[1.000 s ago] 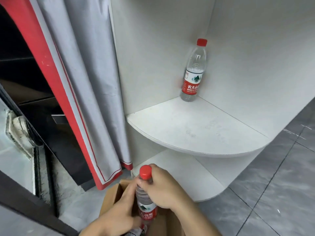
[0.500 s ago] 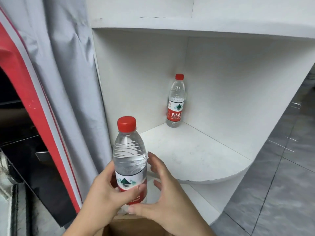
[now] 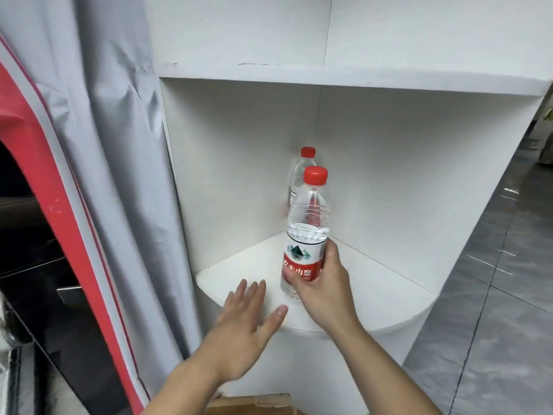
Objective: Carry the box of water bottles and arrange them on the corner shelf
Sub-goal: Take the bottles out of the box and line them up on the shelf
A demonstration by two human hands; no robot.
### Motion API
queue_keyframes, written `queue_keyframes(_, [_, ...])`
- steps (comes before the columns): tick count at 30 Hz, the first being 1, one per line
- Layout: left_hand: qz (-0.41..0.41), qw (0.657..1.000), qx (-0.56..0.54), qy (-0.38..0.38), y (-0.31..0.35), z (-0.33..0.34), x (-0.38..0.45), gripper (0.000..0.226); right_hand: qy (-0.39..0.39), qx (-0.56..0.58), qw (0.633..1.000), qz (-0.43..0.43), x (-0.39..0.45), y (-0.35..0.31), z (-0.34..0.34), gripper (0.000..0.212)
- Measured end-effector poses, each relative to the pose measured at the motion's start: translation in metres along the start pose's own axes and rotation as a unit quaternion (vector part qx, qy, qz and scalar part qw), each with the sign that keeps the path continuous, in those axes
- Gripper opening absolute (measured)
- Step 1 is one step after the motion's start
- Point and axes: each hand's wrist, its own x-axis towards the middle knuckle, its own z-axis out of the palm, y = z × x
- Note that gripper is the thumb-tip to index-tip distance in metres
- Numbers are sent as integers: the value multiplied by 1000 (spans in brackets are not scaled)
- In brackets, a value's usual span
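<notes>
My right hand [image 3: 324, 284] grips a clear water bottle [image 3: 305, 235] with a red cap and red-white label, upright over the front part of the white corner shelf board [image 3: 383, 292]. Whether its base touches the board is unclear. A second identical bottle [image 3: 300, 172] stands in the back corner, mostly hidden behind the held one. My left hand [image 3: 244, 327] hovers open, fingers spread, just left of the held bottle at the shelf's front edge. The top edge of the cardboard box [image 3: 257, 404] shows at the bottom of the view.
A grey curtain [image 3: 119, 175] with a red border hangs against the shelf's left side. Another shelf board [image 3: 359, 80] spans overhead. Grey floor tiles [image 3: 493, 295] lie to the right. Dark furniture sits at the far left.
The bottle passed from my left hand to my right and moved forward over the shelf board. My left hand let go and opened. The view rose, and the box dropped mostly out of sight.
</notes>
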Motion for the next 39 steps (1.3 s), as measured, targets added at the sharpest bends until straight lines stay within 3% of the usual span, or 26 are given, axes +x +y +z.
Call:
queue_keyframes(2, [1, 997, 71, 16, -11, 21, -5, 108, 19, -4, 1000, 24, 24, 12, -3, 61])
queue_keyframes(4, [42, 982, 146, 112, -26, 42, -3, 90, 39, -5, 998, 38, 47, 24, -5, 62])
queue_keyframes(6, [12, 983, 154, 100, -31, 46, 0, 68, 57, -7, 997, 45, 64, 34, -6, 61])
queue_keyframes(8, [9, 981, 155, 116, -34, 50, 4, 60, 69, -9, 997, 44, 76, 45, -5, 60])
queue_keyframes(13, [50, 974, 146, 164, -41, 58, 12, 57, 88, -18, 995, 34, 102, 62, 4, 63])
queue_keyframes(20, [37, 972, 130, 191, -41, 67, 15, 58, 158, -85, 984, 21, 140, 82, 22, 74])
queue_keyframes(29, [-2, 984, 121, 133, -36, 64, 9, 58, 161, -104, 980, 46, 148, 87, 20, 84])
queue_keyframes(32, [18, 982, 125, 142, -24, 55, 3, 65, 175, -111, 976, 69, 122, 77, 15, 92])
queue_keyframes(34, [-7, 991, 68, 111, -20, 44, -9, 71, 169, -112, 979, 25, 92, 64, 22, 81])
queue_keyframes(36, [3, 996, 33, 85, -11, 33, -3, 61, 173, -93, 980, -43, 64, 49, 21, 65])
queue_keyframes(39, [18, 988, 55, 143, -18, 26, -20, 54, 119, -72, 980, -143, 0, 34, 41, 46])
